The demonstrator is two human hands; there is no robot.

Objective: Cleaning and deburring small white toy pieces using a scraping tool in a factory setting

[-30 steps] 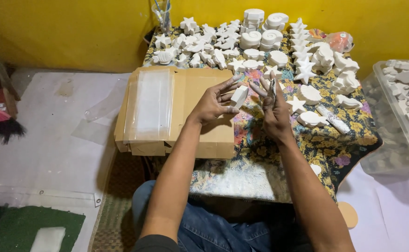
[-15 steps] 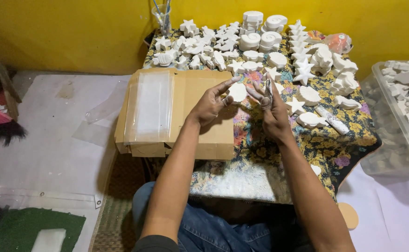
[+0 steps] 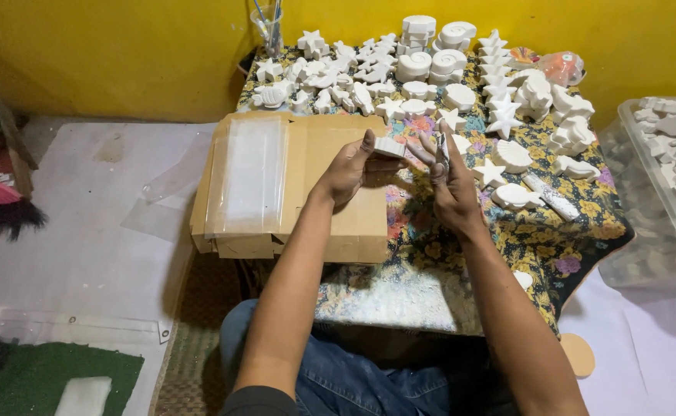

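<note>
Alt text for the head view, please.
The left hand holds a small white cast piece while the right hand grips a thin tool beside it. Below lie a cardboard box and a floral cloth crowded with white shapes.

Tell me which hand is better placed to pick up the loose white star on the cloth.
Right, probably. The star lies just beside the right hand. The left hand is farther off, over the box, and holds a white piece. But the right hand holds a thin tool.
</note>
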